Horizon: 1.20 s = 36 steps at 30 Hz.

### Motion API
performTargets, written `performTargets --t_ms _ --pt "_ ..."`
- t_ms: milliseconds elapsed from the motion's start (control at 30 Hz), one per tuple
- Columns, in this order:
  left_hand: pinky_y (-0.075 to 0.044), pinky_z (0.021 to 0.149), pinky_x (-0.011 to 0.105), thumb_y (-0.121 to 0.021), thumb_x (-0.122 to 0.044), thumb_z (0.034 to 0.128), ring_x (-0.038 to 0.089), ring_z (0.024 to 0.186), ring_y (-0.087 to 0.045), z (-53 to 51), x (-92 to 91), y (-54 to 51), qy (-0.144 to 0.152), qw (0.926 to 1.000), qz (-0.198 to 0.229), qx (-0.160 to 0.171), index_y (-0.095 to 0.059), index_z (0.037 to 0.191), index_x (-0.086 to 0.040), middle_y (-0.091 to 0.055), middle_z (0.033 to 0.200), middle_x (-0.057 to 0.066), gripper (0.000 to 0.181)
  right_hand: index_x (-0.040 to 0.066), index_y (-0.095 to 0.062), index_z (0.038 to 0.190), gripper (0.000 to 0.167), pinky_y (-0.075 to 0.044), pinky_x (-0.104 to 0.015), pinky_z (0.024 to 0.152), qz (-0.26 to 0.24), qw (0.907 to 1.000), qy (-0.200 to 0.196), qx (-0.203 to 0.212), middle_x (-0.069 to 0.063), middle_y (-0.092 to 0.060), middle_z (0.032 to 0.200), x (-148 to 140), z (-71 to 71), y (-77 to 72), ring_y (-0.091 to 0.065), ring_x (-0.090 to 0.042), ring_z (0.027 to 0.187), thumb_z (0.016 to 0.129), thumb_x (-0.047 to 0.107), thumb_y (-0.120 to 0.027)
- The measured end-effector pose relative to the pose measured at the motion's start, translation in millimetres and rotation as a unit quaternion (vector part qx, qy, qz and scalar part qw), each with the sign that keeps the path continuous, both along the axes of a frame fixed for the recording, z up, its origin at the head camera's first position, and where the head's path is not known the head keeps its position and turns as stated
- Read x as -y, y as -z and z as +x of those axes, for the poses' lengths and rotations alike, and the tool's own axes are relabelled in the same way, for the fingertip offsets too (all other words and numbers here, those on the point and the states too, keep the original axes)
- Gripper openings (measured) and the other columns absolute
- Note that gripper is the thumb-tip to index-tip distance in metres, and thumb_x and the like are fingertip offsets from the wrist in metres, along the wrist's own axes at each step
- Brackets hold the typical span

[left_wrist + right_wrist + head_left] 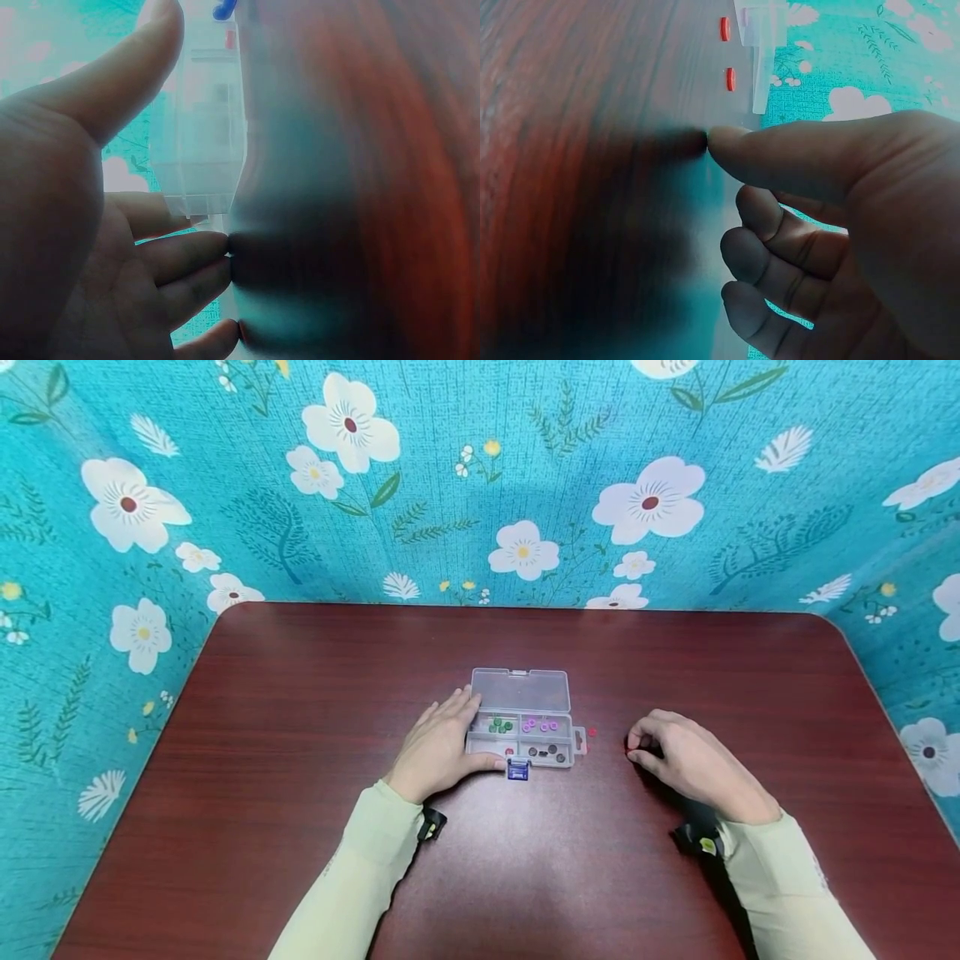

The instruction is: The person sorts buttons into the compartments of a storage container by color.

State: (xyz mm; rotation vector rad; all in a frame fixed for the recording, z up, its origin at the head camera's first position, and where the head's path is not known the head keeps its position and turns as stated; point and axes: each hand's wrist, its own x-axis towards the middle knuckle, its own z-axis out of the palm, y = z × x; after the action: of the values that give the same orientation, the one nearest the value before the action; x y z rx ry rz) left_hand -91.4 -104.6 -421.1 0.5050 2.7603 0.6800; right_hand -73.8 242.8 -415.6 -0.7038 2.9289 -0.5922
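A clear plastic compartment box (pixel 519 737) lies on the table with its lid (pixel 520 691) laid back. My left hand (pixel 438 745) rests at its left side, fingers straight, thumb along the front edge beside the blue latch (pixel 517 769). Green pieces (pixel 501 725) are in the back left compartment, purple rings (pixel 540 726) back right, dark pieces (pixel 547 752) front right and a red piece (pixel 509 751) front left. Right of the box, my right hand (pixel 686 760) has thumb and forefinger pinched together at the tabletop; a trace of red shows at the fingertips, mostly hidden.
Two small red discs (pixel 725 29) lie on the table between the box's hanging tab (pixel 580 741) and my right hand. The dark red wooden table (pixel 337 668) has rounded far corners. Behind it hangs a turquoise flowered cloth (pixel 450 485).
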Motion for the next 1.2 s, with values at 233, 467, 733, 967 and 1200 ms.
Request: performTargets --t_ms 233,467,733,967,1200 --pt "-0.016 0.123 0.045 -0.077 -0.063 0.0781 0.024 0.151 -0.023 -0.1 0.3 0.9 -0.003 1.0 -0.003 0.003 -0.035 0.156 -0.005 -0.027 0.163 0.012 0.106 0.017 -0.064 0.088 0.014 -0.048 -0.033 0.069 0.01 0.9999 0.007 0.009 0.007 -0.056 0.084 1.6 0.8 -2.3 -0.051 -0.011 0.078 0.089 0.01 -0.075" --pt "-0.017 0.123 0.045 -0.077 -0.064 0.0781 0.024 0.151 -0.024 0.5 -0.8 2.2 -0.001 1.0 -0.001 0.0 -0.036 0.156 -0.005 -0.028 0.163 0.013 0.105 0.019 -0.063 0.088 0.016 -0.047 -0.032 0.069 0.002 0.9999 0.002 -0.011 0.009 -0.055 0.084 2.3 0.8 -3.2 -0.051 -0.01 0.078 0.088 0.009 -0.075" --pt "-0.017 0.123 0.046 -0.077 -0.064 0.0781 0.025 0.151 -0.024 0.3 -0.3 1.6 0.001 1.0 -0.002 -0.001 -0.036 0.156 -0.004 -0.028 0.163 0.013 0.106 0.02 -0.062 0.087 0.018 -0.046 -0.031 0.069 -0.015 0.9993 0.0 -0.034 0.011 -0.054 0.084 11.3 -0.5 -7.8 -0.051 -0.009 0.079 0.088 0.01 -0.076" --pt "-0.017 0.123 0.045 -0.077 -0.064 0.0777 0.025 0.151 -0.024 -0.1 0.2 1.9 0.002 1.0 -0.003 -0.001 -0.036 0.156 -0.004 -0.028 0.163 0.013 0.106 0.02 -0.061 0.087 0.017 -0.045 -0.031 0.07 -0.027 0.9991 0.003 -0.034 0.009 -0.054 0.084 24.6 -3.9 -12.7 -0.049 -0.009 0.08 0.089 0.012 -0.076" --pt "-0.017 0.123 0.046 -0.076 -0.064 0.078 0.025 0.151 -0.024 0.0 0.3 0.7 0.003 1.0 0.001 -0.001 -0.036 0.156 -0.004 -0.028 0.163 0.013 0.106 0.019 -0.061 0.087 0.016 -0.046 -0.032 0.072 -0.031 0.9987 -0.005 -0.039 0.008 -0.055 0.085 37.9 -8.7 -17.9 -0.05 -0.01 0.081 0.088 0.012 -0.076"
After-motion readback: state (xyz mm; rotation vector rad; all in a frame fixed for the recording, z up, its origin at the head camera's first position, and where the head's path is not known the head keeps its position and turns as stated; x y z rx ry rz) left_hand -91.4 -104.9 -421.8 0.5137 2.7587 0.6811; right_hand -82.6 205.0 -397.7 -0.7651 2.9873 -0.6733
